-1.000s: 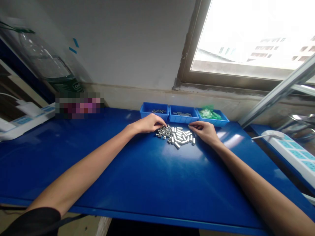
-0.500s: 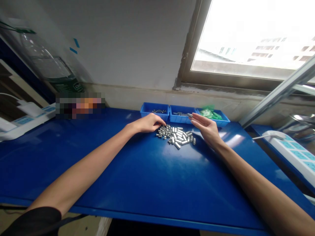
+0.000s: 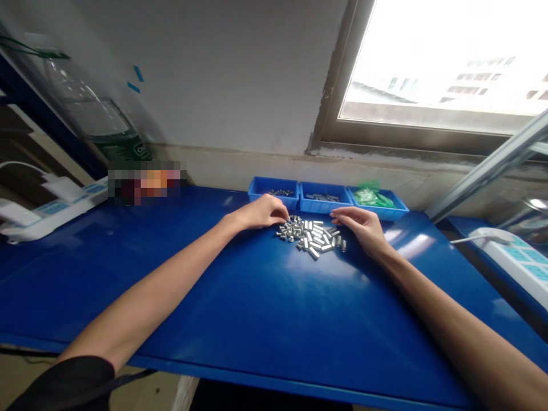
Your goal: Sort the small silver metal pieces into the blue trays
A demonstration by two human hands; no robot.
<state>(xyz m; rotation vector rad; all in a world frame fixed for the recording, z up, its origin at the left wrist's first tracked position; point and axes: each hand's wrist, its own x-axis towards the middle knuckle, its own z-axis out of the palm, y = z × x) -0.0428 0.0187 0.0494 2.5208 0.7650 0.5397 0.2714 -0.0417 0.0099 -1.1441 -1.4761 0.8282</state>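
My left hand (image 3: 266,211) is at the left edge of a pile of short metal screws (image 3: 294,229), thumb and fingertips pinched together; whatever lies between them is hidden. Just right of the screws, and touching them in places, lie several silvery metal standoffs (image 3: 326,240). On the far side of the standoffs my right hand (image 3: 360,225) is held low, with thumb and index finger closed at the tips. Anything in that pinch is too small to make out. Both piles rest on the blue tabletop (image 3: 257,308).
Along the wall stand three blue bins: the left bin (image 3: 252,191) holds small screws, the middle bin (image 3: 325,206) grey metal pieces, the right bin (image 3: 387,214) a green plastic bag (image 3: 372,197). Power strips (image 3: 509,251) flank the table. A large bottle (image 3: 94,114) stands back left.
My right hand has come down from beside the middle bin to the standoffs; the grey piece seen at its fingertips no longer shows clearly. My left hand stays by the screws. The view shifted slightly.
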